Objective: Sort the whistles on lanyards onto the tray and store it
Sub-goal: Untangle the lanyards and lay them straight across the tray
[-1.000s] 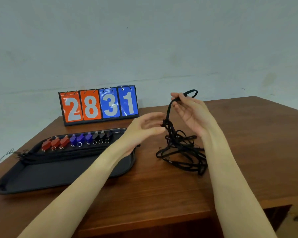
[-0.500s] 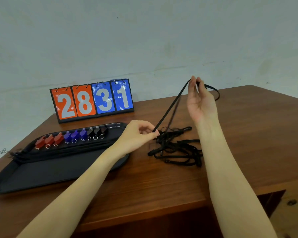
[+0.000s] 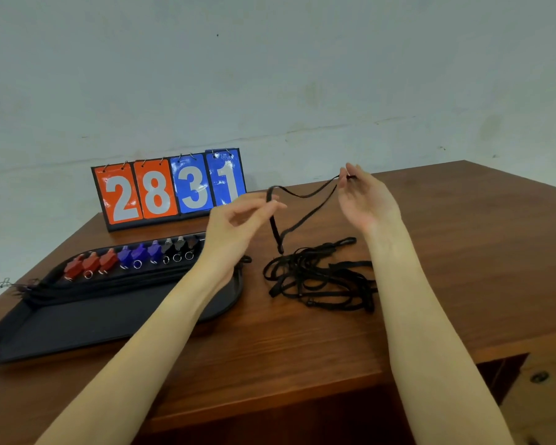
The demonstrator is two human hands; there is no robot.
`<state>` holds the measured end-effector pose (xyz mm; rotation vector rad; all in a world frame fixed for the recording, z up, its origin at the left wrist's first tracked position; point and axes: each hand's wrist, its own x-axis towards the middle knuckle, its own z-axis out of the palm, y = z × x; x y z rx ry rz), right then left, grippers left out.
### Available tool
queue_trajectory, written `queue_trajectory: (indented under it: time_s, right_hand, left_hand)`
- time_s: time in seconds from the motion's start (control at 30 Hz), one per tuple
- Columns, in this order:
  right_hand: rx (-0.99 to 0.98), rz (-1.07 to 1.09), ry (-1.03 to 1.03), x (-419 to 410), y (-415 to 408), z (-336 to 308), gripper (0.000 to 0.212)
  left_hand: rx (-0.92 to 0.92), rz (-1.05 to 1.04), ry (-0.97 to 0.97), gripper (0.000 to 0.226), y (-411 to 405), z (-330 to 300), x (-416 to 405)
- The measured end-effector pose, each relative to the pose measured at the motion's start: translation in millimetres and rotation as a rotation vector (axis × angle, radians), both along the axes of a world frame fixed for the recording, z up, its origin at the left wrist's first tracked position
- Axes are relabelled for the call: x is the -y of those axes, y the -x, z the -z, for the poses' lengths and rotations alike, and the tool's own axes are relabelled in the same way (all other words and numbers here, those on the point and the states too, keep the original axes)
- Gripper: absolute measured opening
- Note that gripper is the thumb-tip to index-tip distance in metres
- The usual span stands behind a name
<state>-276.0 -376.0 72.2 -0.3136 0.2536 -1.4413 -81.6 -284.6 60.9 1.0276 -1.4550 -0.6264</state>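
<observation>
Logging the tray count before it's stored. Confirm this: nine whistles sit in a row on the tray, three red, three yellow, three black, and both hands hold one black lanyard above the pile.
One colour is wrong. In the head view the middle three whistles on the tray are blue, not yellow. The rest stands: both the left hand and right hand hold one black lanyard above the pile.

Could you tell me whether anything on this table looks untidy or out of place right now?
Yes: the pile of black lanyards lies tangled on the table, beside the tray, while the whistles sit in a neat row. Both hands, left hand and right hand, hold one strand.
</observation>
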Motion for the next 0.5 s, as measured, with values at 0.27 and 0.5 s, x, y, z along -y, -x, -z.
queue_trajectory:
  time_s: [0.27, 0.5]
  right_hand:
    - [0.085, -0.174, 0.071, -1.6, -9.7, -3.6, 0.017]
    - [-0.772, -0.086, 0.246, -5.5, -16.5, 2.4, 0.020]
  left_hand:
    - [-0.566, 0.504, -0.434, 0.013, -11.7, -4.8, -0.8]
    - [-0.217, 0.062, -0.199, 0.018, -12.4, -10.0, -3.9]
